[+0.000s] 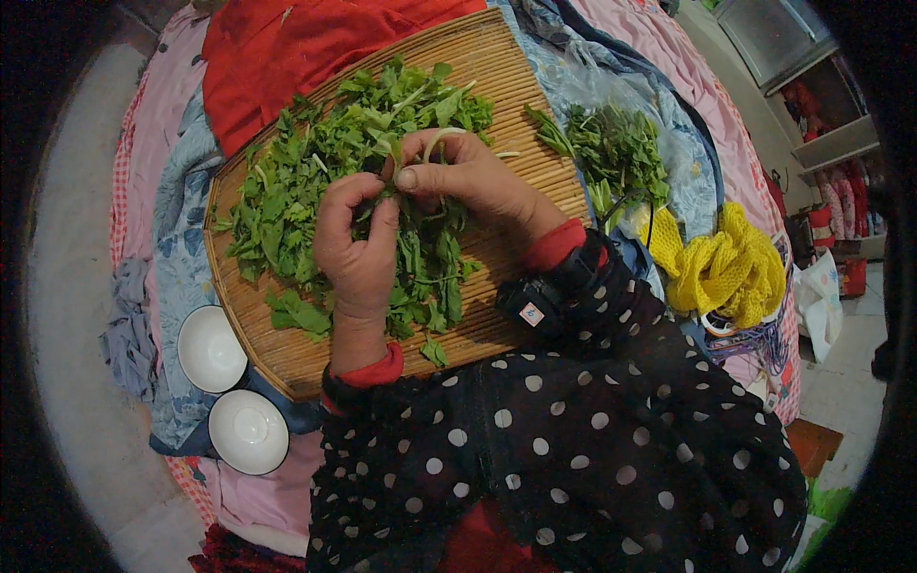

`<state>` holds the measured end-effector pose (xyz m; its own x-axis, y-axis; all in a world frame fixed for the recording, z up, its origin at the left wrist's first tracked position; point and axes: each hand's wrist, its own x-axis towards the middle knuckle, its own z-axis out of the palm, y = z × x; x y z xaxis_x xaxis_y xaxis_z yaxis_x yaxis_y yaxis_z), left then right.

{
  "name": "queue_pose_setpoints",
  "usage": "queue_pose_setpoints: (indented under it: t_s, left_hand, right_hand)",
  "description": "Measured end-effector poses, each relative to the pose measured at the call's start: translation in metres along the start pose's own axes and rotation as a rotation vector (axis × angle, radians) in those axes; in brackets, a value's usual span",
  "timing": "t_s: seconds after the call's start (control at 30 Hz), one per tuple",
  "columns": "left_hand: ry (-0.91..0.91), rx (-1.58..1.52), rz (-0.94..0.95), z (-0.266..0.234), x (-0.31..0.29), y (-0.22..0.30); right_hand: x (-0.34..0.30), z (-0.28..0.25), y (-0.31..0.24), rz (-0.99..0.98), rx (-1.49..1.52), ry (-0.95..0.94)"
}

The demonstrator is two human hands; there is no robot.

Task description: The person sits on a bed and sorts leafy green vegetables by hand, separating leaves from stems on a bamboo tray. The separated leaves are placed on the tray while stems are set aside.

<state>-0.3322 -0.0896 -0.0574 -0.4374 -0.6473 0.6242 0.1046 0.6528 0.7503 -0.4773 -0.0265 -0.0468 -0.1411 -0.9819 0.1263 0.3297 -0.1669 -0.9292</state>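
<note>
Ribbed, glossy and matt surfaces
The slatted board (pixel 504 67) looks bamboo; the leafy greens (pixel 277 215), crumpled; the white bowls (pixel 211 348), smooth ceramic; the red cloth (pixel 272 67), matt; the yellow knit (pixel 734 263), rough.

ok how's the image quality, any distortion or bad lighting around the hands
Head view: corners go black and the shelving leans near the right rim; head view: soft, dim light, no harsh glare on left hand or right hand; head view: leafy greens look fairly sharp.

Leafy greens (pixel 291 186) are lying heaped at eleven o'clock; a pale held stem (pixel 443 132) is arching at twelve.
</note>
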Motion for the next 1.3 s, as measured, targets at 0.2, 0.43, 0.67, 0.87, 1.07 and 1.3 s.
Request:
queue_pose_setpoints:
  t_s: [0.2, 0.43, 0.67, 0.87, 1.07, 1.3]
  left_hand:
    - [0.002, -0.004, 0.011, 0.002, 0.002, -0.001]
    - [-0.012, 0.033, 0.001, 0.001, 0.004, 0.004]
    - [-0.009, 0.067, 0.000, -0.001, 0.004, 0.004]
    - [-0.020, 0.070, 0.001, -0.003, 0.005, 0.000]
    - [-0.009, 0.107, -0.030, -0.009, 0.003, 0.000]
    - [0.151, 0.063, -0.148, -0.013, 0.001, -0.003]
  right_hand:
    - [-0.003, 0.002, 0.003, -0.090, 0.177, 0.131]
    - [0.000, 0.001, 0.001, -0.123, 0.228, 0.092]
    - [-0.003, 0.002, -0.001, -0.125, 0.298, 0.132]
    - [-0.002, -0.002, -0.001, -0.161, 0.343, 0.125]
    - [-0.003, 0.002, -0.006, -0.164, 0.526, 0.210]
    - [-0.001, -0.004, -0.007, -0.218, 0.666, 0.303]
